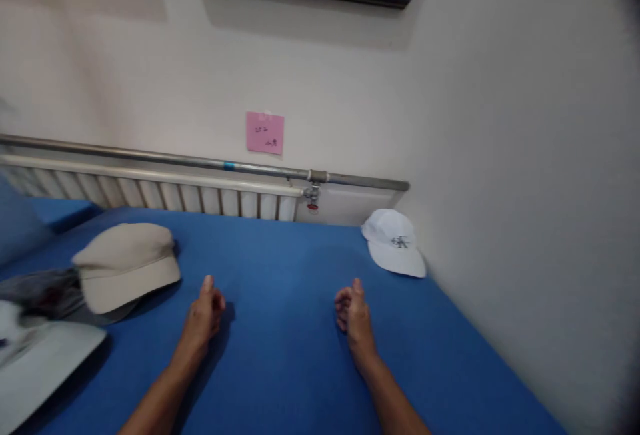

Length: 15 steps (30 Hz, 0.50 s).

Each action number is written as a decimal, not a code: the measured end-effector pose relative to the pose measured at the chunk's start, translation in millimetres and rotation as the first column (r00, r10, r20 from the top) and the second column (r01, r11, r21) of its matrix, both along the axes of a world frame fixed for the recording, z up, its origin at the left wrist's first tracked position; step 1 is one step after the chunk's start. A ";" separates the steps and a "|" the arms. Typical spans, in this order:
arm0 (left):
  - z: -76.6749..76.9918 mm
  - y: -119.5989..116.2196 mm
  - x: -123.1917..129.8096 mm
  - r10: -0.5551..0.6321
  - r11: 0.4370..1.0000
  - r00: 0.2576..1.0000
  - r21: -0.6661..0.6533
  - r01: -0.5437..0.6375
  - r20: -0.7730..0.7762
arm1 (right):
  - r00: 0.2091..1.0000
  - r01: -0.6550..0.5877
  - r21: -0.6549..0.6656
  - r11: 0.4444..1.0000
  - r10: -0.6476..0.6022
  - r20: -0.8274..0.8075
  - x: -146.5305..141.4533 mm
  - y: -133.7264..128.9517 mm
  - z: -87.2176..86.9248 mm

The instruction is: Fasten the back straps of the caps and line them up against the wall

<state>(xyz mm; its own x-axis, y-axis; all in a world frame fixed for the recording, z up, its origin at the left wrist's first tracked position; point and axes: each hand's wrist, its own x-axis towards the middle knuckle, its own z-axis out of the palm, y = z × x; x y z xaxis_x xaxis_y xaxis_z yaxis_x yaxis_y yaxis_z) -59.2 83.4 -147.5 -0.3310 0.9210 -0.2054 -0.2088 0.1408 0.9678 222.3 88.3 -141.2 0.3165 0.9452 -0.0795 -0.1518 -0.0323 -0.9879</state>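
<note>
From the head camera, your left hand (204, 311) rests on the blue sheet (285, 355) with its fingers curled loosely inward and the thumb up; it holds nothing. Your right hand (354, 311) lies on the same sheet, well apart from the left, and its fingers are curled in toward the palm in the same way, also around nothing.

The thing nearest your left hand is the beige cap (125, 265), lying flat on the sheet just to its left with the brim toward you. It overlaps a grey cap (47, 291) at the left edge (partly blurred, so its shape is hard to read). In front of those, at the lower left corner, lies the pale brim of another cap (43, 361).

Beyond your right hand, near the corner where the two walls meet, sits a white cap (394, 243) with a dark logo on its front. Along the back wall run a radiator (150, 191) and a metal pipe (200, 161), with a pink note (265, 133) stuck above them.
</note>
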 end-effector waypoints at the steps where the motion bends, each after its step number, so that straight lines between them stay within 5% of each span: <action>1: 1.5 0.2 -1.7 0.095 0.995 0.982 0.001 -0.097 0.165 | 1.000 0.002 -0.018 1.000 -0.002 -0.010 0.4 0.2 1.1; 6: 7.5 1.8 -27.7 0.363 0.929 0.887 -0.036 -0.369 0.286 | 0.993 0.086 -0.103 0.991 -0.077 0.089 -0.8 4.0 3.9; 15: 17.7 6.9 -75.4 0.530 0.830 0.726 -0.092 -0.550 0.439 | 0.897 -0.198 -0.192 0.961 0.256 0.360 -27.9 -9.3 2.6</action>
<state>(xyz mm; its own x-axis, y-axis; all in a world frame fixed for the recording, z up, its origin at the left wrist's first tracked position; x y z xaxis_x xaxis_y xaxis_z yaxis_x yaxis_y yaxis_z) -134.6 90.4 -129.7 -0.6619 0.6251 -0.4136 -0.6286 -0.1623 0.7606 194.4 79.0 -138.6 0.1286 0.9817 -0.1402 0.2608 -0.1698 -0.9503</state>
